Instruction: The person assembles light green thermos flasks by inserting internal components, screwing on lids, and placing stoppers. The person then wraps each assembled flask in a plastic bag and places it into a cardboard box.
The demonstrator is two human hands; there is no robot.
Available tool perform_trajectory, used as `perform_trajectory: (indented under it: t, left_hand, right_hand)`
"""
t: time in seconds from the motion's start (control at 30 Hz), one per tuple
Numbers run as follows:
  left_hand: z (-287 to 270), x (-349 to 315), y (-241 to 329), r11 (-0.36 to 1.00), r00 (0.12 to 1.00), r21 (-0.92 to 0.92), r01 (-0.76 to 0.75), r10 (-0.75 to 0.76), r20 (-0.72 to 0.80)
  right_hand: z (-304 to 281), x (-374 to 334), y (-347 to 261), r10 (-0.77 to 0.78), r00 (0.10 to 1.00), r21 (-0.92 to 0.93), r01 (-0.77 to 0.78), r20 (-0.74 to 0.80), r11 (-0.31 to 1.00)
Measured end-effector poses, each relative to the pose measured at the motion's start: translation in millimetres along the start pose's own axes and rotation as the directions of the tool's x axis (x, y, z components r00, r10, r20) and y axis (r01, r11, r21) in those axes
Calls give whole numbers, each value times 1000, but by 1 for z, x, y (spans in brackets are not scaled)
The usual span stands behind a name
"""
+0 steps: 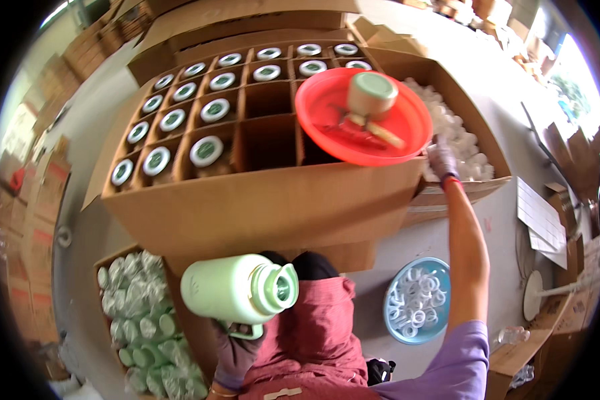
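Observation:
My left hand (pixel 237 357), in a dark glove, is closed on the handle side of a light green insulated jug (pixel 223 288). The jug lies tilted over my lap, its open mouth facing right. My right arm stretches forward to a carton of small whitish translucent plastic pieces (pixel 457 133). There my gloved right hand (pixel 441 160) touches the near left part of the pile, beside a red basin (pixel 320 127). Blur and the pieces obscure its fingers. Inside the basin are a pale green round lid or cup (pixel 372 95) and a wooden-handled tool (pixel 377 130).
A large divided carton (pixel 260 207) holds several upright bottles with white-rimmed tops (pixel 207 151). At lower left, a box contains plastic-wrapped green parts (pixel 140 300). A blue bowl of white rings (pixel 417 300) rests on the floor at right. Stacked cartons (pixel 43 220) line the left side.

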State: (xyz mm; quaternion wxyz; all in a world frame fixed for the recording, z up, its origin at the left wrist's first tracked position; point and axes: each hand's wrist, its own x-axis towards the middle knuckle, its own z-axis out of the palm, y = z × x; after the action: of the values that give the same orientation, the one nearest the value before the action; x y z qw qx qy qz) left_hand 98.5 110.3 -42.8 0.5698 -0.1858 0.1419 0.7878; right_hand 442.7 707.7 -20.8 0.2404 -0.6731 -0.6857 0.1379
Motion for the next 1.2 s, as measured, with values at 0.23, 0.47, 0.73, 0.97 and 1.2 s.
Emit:
perform_trajectory:
  t: [0.23, 0.47, 0.73, 0.97, 1.2]
  left_hand:
    - [-4, -7, 7, 997, 989, -49, 61, -54, 140]
    - [6, -12, 10, 995, 996, -67, 79, -76, 56]
    - [17, -27, -11, 999, 994, 13, 35, -36, 100]
    - [7, -28, -12, 991, 992, 119, 68, -80, 100]
    - [-14, -14, -11, 991, 940, 65, 115, -129, 315]
  right_hand:
    - [-65, -242, -72, -181, 951, 707, 307, -249, 638]
    - [-27, -429, -186, -541, 837, 868, 206, 82, 451]
    - [-3, -459, -225, -569, 806, 679, 509, -161, 529]
    - [8, -474, -231, -437, 886, 777, 384, -158, 498]
    - [27, -481, -234, -270, 960, 931, 33, 72, 364]
